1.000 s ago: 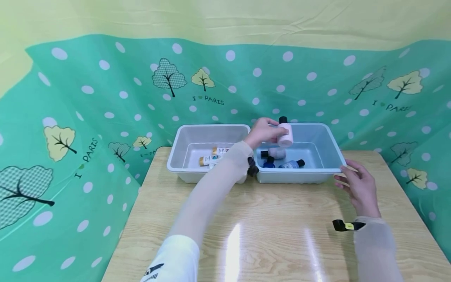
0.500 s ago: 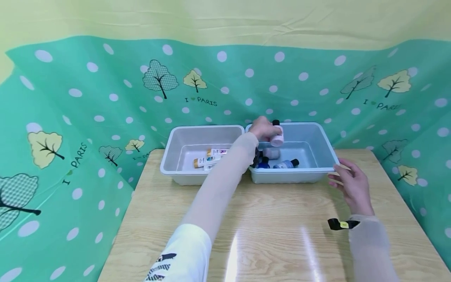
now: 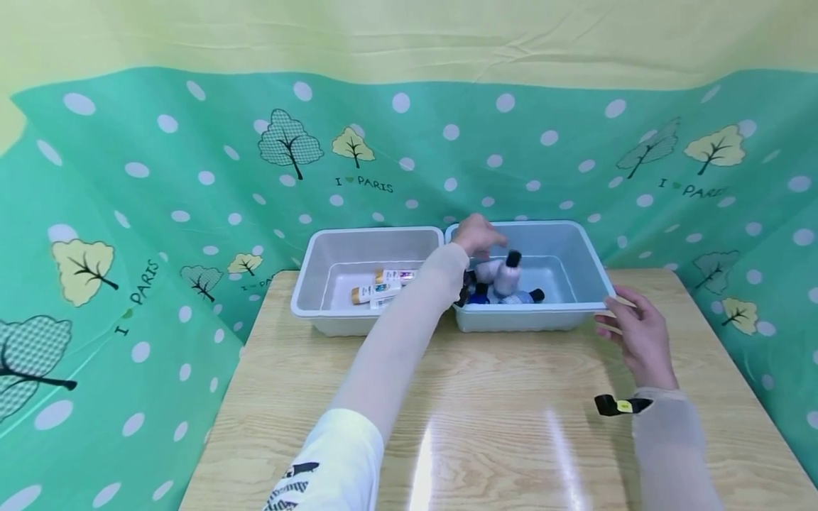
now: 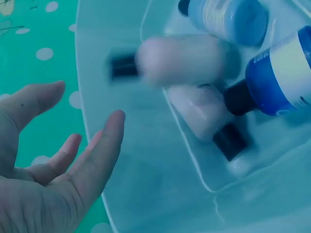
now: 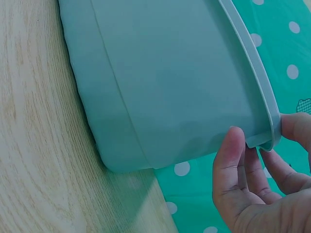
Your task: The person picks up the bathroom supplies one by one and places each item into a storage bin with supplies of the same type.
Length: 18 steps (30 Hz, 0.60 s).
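My left hand (image 3: 476,235) is over the left end of the blue bin (image 3: 575,245), fingers apart and holding nothing. Just beyond the fingertips, a pale pink bottle (image 4: 182,60) with a black cap looks blurred in the left wrist view. In the head view this bottle (image 3: 508,279) stands tilted among the others. Under it lies another pale bottle (image 4: 199,109), beside a dark blue bottle (image 4: 279,77) and a light blue one (image 4: 233,19). With thumb and fingers, my right hand (image 3: 642,333) pinches the bin's rim (image 5: 269,107) at its front right corner.
A grey-white bin (image 3: 313,277) stands left of the blue one, with several white tubes (image 3: 377,291) inside, partly hidden by my left forearm. Both bins are on a wooden table (image 3: 511,397). A green patterned cloth (image 3: 383,142) hangs close behind.
My left hand brought the pale pink bottle leftward and down, then let go of it; the bottle dropped onto the others. The right hand keeps its grip on the rim. The head view shifted slightly.
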Tool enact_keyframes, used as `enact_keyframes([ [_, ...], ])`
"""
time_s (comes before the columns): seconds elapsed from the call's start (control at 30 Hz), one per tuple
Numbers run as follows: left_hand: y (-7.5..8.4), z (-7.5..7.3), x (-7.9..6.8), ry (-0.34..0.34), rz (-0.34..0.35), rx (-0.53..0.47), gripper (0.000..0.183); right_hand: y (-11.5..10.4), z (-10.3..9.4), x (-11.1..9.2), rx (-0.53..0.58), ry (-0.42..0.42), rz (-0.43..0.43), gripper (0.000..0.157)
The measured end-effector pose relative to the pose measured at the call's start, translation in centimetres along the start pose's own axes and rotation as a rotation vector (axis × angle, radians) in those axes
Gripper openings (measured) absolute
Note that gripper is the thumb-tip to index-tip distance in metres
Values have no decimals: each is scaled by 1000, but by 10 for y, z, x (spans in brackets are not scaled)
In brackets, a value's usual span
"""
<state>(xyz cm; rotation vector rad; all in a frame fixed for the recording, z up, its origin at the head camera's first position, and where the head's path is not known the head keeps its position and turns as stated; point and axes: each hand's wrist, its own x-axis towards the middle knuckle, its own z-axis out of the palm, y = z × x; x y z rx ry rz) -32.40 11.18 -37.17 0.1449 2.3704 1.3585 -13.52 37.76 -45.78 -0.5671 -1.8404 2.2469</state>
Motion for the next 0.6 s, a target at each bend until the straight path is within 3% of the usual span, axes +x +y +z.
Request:
enact_keyframes([
  [0.13,3,-3,-3,-1,26,-39,37,-1,0,4,-20,2,1,57],
  [0.23,3,-5,-6,3,39,-55,36,-2,-1,7,-12,-5,3,57],
  [0.33,2,-5,-11,-9,68,-60,22,-3,-4,7,-21,15,0,57],
  [0.5,-3,-11,-25,-51,158,-17,45,-8,-8,3,-111,139,-14,42],
  [0.6,-9,-19,-38,-65,210,-25,47,-13,-6,-2,-160,243,-50,28],
])
